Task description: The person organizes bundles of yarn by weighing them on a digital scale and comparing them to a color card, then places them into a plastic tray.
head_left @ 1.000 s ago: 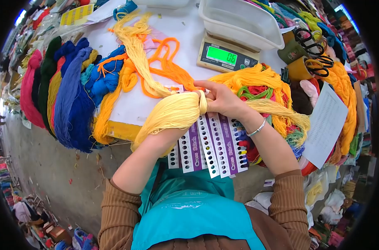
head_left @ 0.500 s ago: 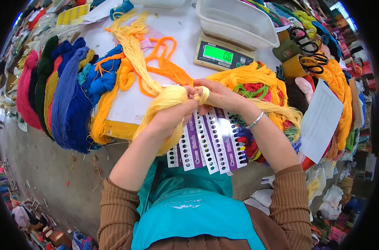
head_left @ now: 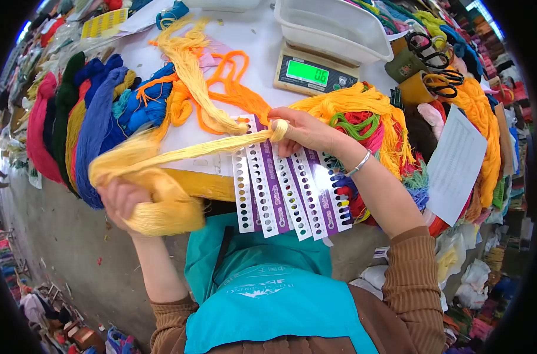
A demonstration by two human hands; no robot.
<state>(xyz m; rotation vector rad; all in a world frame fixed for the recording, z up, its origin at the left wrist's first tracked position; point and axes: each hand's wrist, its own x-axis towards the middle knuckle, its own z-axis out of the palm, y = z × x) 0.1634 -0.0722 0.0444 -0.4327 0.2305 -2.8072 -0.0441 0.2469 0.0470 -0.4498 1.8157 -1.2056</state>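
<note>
My left hand [head_left: 125, 202] is wrapped round a thick pale yellow skein [head_left: 171, 203], blurred by motion at the table's front edge. A strand bundle of it runs taut to the right, up to my right hand [head_left: 307, 131], whose fingers pinch its looped end. Under and beside my right hand lie white and purple cards [head_left: 277, 189] with rows of holes, fanned out over the edge. Orange thread [head_left: 236, 88] reaches up to my right fingertips. Another pale yellow bundle [head_left: 191, 76] lies just behind the taut strands.
A scale [head_left: 315, 74] reading 0.6 bears a white tray [head_left: 333, 29]. Blue, green and pink skeins [head_left: 103, 130] hang at the left. At the right are a yellow-orange thread heap [head_left: 363, 112], cups with scissors [head_left: 413, 88] and a paper sheet [head_left: 457, 165].
My left hand has moved left and towards me with the skein, away from my right hand. The strands between my hands are now stretched out, and more of the cards shows.
</note>
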